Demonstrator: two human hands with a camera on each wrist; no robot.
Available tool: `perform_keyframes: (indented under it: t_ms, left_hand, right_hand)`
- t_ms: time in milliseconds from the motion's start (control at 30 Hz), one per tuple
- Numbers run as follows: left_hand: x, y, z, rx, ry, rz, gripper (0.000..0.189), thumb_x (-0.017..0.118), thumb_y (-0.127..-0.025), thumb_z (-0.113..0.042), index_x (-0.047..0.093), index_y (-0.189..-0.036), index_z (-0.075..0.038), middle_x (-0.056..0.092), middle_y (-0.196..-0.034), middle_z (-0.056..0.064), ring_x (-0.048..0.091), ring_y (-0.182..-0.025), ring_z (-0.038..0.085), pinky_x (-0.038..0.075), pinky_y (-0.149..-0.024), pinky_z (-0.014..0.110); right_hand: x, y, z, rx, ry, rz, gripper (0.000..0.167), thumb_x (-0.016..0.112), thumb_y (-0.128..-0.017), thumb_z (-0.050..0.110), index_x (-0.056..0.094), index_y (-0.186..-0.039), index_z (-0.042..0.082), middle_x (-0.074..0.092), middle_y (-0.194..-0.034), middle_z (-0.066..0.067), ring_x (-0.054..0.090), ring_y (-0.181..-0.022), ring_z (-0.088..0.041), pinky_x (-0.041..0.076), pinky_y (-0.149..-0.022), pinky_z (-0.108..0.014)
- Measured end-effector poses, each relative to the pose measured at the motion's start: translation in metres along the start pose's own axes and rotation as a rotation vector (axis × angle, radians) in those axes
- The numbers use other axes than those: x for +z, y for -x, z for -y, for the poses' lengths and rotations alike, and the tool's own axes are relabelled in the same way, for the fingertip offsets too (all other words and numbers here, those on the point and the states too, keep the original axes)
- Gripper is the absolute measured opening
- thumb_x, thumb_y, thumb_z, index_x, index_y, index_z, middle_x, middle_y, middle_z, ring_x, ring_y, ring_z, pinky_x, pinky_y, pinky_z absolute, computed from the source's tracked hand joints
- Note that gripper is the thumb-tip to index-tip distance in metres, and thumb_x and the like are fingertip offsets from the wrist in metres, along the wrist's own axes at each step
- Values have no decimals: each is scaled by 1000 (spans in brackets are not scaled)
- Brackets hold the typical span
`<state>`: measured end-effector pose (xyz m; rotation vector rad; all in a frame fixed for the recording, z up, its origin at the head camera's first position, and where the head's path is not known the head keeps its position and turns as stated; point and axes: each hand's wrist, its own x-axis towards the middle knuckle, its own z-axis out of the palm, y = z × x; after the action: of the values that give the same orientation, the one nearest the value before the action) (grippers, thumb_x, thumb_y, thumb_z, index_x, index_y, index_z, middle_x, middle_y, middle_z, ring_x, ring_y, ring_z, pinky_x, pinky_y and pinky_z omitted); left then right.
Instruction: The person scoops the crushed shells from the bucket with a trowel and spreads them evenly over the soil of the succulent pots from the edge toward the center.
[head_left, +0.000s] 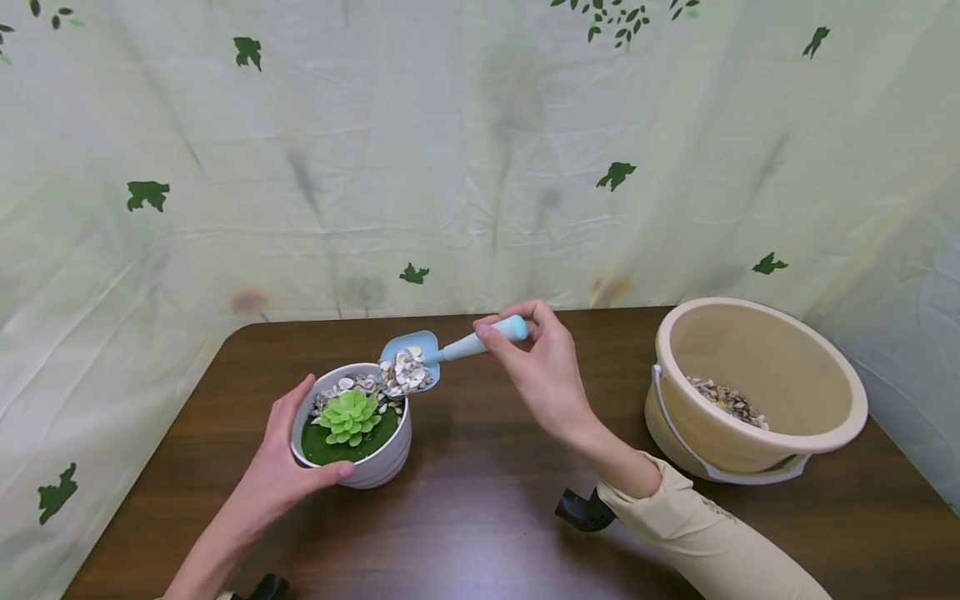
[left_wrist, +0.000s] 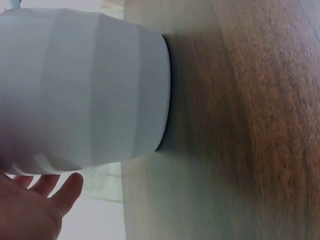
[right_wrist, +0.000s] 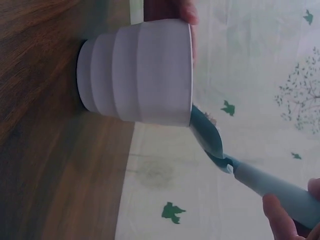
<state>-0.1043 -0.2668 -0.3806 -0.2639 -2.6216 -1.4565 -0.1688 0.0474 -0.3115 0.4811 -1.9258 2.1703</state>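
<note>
A white ribbed flower pot stands on the table with a light green succulent on dark green foam inside it. Pebbles lie along the far side of the foam. My left hand holds the pot from the left, thumb on the near wall and fingers round the far side. With its fingertips and thumb, my right hand pinches the handle of a light blue trowel. Pale stones fill the blade, which tilts down at the pot's right rim. In the right wrist view, the blade's tip meets the rim.
A beige bucket with a lowered grey handle stands at the right of the brown table, more pebbles at its bottom. Behind the table hangs a pale curtain with green leaf and bird prints.
</note>
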Motion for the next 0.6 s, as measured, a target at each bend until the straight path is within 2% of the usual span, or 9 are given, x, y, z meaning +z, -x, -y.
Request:
perform_keyframes:
  t_ms: [133, 267, 400, 600]
  left_hand:
    - [-4, 2, 0, -49, 28, 52, 108, 83, -76, -14, 14, -158, -31, 19, -156, 8, 27, -134, 29, 27, -90, 8]
    - [-7, 5, -1, -77, 121, 88, 103, 78, -82, -9, 12, -158, -31, 18, -157, 10, 29, -133, 20, 33, -90, 9]
    - [-8, 5, -1, -86, 147, 85, 102, 77, -82, -7, 13, -158, -30, 20, -155, 13, 34, -125, 7, 38, -88, 10]
    - [-4, 5, -3, -103, 136, 72, 102, 78, -82, -9, 12, -158, -31, 20, -155, 14, 37, -123, 7, 39, -87, 11]
  right_hand:
    - [0, 0, -1, -20, 34, 3, 26, 74, -89, 15, 57, -103, 2, 72, -102, -10, 68, -87, -23, 55, -80, -46]
    - [0, 2, 1, -19, 41, 10, 27, 74, -89, 16, 56, -104, 2, 71, -103, -11, 68, -87, -23, 56, -79, -39]
    - [1, 4, 8, -11, 52, 9, 25, 73, -89, 11, 56, -104, 0, 71, -104, -13, 68, -90, -21, 55, -80, -37]
    - [8, 10, 31, -20, 136, 15, 23, 71, -90, 4, 55, -105, -3, 71, -105, -16, 67, -92, -18, 53, -77, -29]
